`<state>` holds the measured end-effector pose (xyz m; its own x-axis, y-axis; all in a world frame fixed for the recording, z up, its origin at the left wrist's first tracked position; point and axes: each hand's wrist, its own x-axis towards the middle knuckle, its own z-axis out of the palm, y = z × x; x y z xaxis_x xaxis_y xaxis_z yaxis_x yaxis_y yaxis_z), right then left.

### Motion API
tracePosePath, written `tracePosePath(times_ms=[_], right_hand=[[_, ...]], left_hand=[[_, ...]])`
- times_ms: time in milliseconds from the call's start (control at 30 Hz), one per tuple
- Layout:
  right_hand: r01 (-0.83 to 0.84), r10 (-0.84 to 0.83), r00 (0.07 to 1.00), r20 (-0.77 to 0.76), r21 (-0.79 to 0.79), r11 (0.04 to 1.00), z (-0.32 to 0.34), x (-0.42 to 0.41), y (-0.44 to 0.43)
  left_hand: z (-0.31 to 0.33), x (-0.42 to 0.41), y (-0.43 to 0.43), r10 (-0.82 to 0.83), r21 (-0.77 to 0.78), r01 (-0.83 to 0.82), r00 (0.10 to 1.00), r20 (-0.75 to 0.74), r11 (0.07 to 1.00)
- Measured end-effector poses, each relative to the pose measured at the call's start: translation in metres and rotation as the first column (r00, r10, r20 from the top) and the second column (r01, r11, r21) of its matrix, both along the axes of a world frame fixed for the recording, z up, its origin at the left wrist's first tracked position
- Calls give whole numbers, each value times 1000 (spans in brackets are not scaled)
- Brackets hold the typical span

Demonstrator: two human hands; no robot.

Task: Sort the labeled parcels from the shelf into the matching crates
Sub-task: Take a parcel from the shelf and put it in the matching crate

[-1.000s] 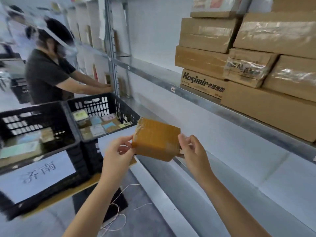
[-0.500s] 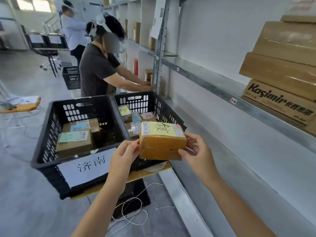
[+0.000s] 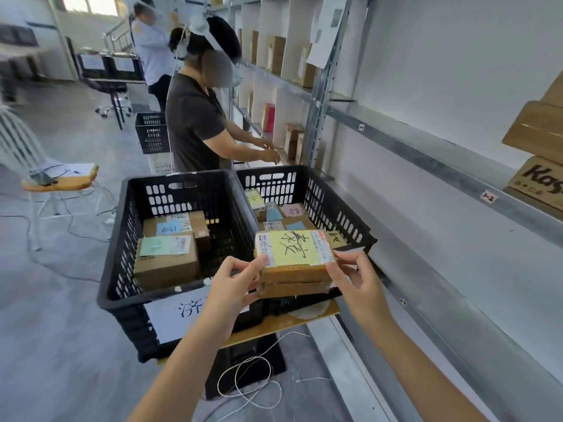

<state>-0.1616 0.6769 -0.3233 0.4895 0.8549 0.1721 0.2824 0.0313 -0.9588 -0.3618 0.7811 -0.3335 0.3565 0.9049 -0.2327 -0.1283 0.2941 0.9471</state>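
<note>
I hold a small brown taped parcel (image 3: 294,263) with a yellow handwritten label facing up, over the near rim of the right black crate (image 3: 332,205). My left hand (image 3: 233,284) grips its left end and my right hand (image 3: 355,280) pinches its right end. The left black crate (image 3: 122,239) carries a white paper sign on its front and holds cardboard boxes with blue and green labels. Inside the right crate lie several small labeled parcels. Both crates stand side by side on a wooden board (image 3: 313,318).
A metal shelf unit (image 3: 426,153) runs along the right, with brown cartons (image 3: 539,132) at its far right. A person in a dark shirt (image 3: 195,117) works at the shelf behind the crates. A chair (image 3: 58,181) stands left; white cord (image 3: 253,385) lies on the floor.
My view has turned left from the shelf toward the crates. The parcel was turned label-up and carried with both hands over the right crate's near edge.
</note>
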Motion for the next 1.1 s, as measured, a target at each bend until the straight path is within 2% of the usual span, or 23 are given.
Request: tracePosePath(times_ms=[100,233,333,667,733,833,967,1100], right_hand=[[17,-17,998,-57,-17,1000,4,0,16],[20,-31,981,-190,-57,998,14,7,39],[-111,45,934,-355,-168,979,14,13,57],[-303,143,759,-635,-151,941,1,83,134],[-330,144,738,-659,-167,929,-2,103,153],[-331,129,758,-639,-207,921,-4,136,184],[-283,88,768,-635,-213,935,-3,184,229],[-255,55,755,-653,-215,943,-10,221,274]], left_hand=[[0,-1,16,55,10,-55,998,-5,998],[3,6,32,76,-7,-75,995,64,997],[6,18,44,8,-1,-8,994,108,1000],[12,70,110,1,77,-2,1000,23,997],[14,87,124,10,91,-9,1000,-8,996],[14,115,147,30,125,-19,996,-86,992],[11,147,184,104,156,-75,978,-182,985],[-3,170,212,117,210,-52,944,-309,976]])
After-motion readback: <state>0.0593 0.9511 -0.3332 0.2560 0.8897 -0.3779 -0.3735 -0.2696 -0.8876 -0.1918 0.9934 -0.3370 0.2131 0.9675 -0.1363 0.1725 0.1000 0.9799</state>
